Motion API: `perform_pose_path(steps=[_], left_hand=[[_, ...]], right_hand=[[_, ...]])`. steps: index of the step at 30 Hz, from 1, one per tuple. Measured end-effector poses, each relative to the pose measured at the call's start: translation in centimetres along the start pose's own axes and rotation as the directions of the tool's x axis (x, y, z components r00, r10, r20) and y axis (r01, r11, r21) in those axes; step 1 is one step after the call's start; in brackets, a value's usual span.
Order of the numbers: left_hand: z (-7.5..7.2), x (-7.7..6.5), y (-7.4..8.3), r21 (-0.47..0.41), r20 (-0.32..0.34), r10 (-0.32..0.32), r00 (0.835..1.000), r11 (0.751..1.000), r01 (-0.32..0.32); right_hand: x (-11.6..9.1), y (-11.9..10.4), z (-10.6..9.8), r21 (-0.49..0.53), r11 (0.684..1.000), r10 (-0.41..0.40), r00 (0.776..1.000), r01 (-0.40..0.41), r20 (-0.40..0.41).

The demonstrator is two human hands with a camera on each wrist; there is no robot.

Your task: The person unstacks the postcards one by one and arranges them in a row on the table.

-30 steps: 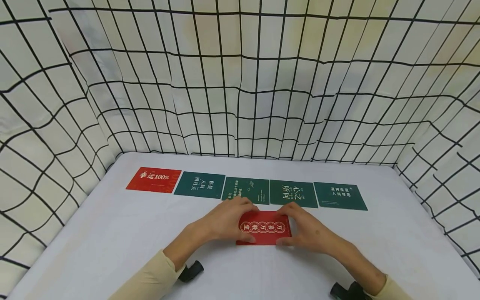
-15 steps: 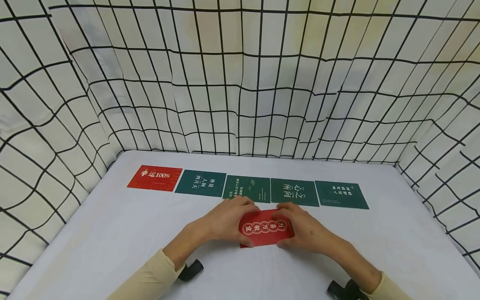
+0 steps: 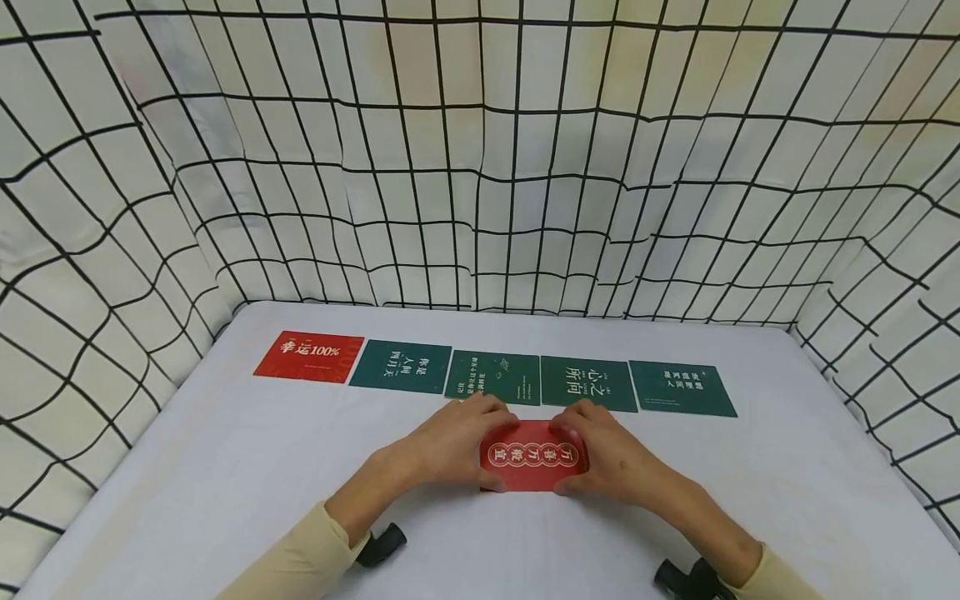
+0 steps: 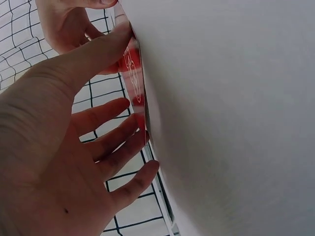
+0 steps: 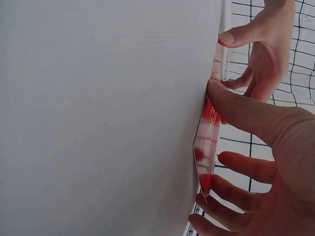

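Note:
A red card (image 3: pixel 533 468) with a row of white ringed characters lies crosswise at the middle of the white table, its long sides running left to right. My left hand (image 3: pixel 457 442) grips its left end, the thumb at the near edge and the fingers at the far edge. At the other end my right hand (image 3: pixel 611 454) holds it the same way. In the left wrist view the red card (image 4: pixel 133 78) appears nearly edge-on. Seen from the right wrist, the card (image 5: pixel 207 132) looks slightly bent near one end. Its underside is hidden.
Behind the hands runs a row of cards: a red card (image 3: pixel 310 357) at the left, then several green ones, such as the far-right green card (image 3: pixel 682 389). White cloth covers the table (image 3: pixel 225 467). Black netting (image 3: pixel 517 167) over white sheets encloses the back and sides.
Half a second ago the red card was tilted, its left end nearer me; now it sits level. Compared with one second ago, it is slightly to the right. Both hands keep their grip.

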State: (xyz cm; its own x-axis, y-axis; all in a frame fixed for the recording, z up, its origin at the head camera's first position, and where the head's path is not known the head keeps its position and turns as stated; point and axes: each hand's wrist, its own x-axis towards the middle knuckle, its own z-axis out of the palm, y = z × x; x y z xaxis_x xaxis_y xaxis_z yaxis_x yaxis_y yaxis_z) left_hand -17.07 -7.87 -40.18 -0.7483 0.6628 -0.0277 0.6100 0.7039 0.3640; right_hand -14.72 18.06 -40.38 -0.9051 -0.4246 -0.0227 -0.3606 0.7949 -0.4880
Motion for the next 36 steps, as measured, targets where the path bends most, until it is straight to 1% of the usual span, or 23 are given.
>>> perform_pose_path(steps=[5,9,12,15,18,21,26,31,33,36], left_hand=[[-0.1,-0.1,0.7,0.026,0.021,-0.011,1.0,1.0,0.01],[-0.1,-0.1,1.1,0.029,0.022,-0.004,1.0,1.0,0.003],[-0.1,-0.1,1.2,0.029,0.016,0.0,1.0,1.0,0.0],[0.0,0.0,1.2,0.017,0.01,-0.004,1.0,1.0,0.004],[0.0,0.1,1.2,0.008,0.007,-0.008,1.0,1.0,0.008],[0.0,0.0,1.3,0.002,0.003,-0.012,1.0,1.0,0.012],[0.2,-0.1,1.2,0.003,-0.007,-0.015,1.0,1.0,0.015],[0.3,-0.1,1.2,-0.002,-0.025,-0.015,1.0,1.0,0.015],[0.3,-0.1,1.2,0.001,-0.04,-0.014,0.999,1.0,0.014],[0.2,0.1,1.1,0.007,-0.074,-0.01,0.997,1.0,0.01]], right_hand=[[0.0,-0.1,0.0,-0.001,1.0,0.013,1.0,-0.013,-0.024],[0.1,-0.2,-0.1,0.01,0.999,0.053,0.997,-0.053,-0.051],[0.2,-0.2,-0.3,0.053,0.995,0.094,0.992,-0.09,-0.078],[0.2,0.0,-0.5,0.122,0.987,0.117,0.988,-0.104,-0.105],[0.3,0.2,-0.6,0.174,0.979,0.125,0.986,-0.104,-0.111],[0.3,0.5,-0.7,0.204,0.973,0.13,0.987,-0.108,-0.098],[0.2,0.9,-0.6,0.286,0.949,0.157,0.985,-0.131,-0.069],[0.2,1.4,-0.9,0.371,0.924,0.12,0.992,-0.095,-0.045],[0.2,1.6,-1.2,0.407,0.91,0.102,0.994,-0.078,-0.036],[0.3,1.7,-1.6,0.469,0.881,0.089,0.996,-0.066,-0.027]])
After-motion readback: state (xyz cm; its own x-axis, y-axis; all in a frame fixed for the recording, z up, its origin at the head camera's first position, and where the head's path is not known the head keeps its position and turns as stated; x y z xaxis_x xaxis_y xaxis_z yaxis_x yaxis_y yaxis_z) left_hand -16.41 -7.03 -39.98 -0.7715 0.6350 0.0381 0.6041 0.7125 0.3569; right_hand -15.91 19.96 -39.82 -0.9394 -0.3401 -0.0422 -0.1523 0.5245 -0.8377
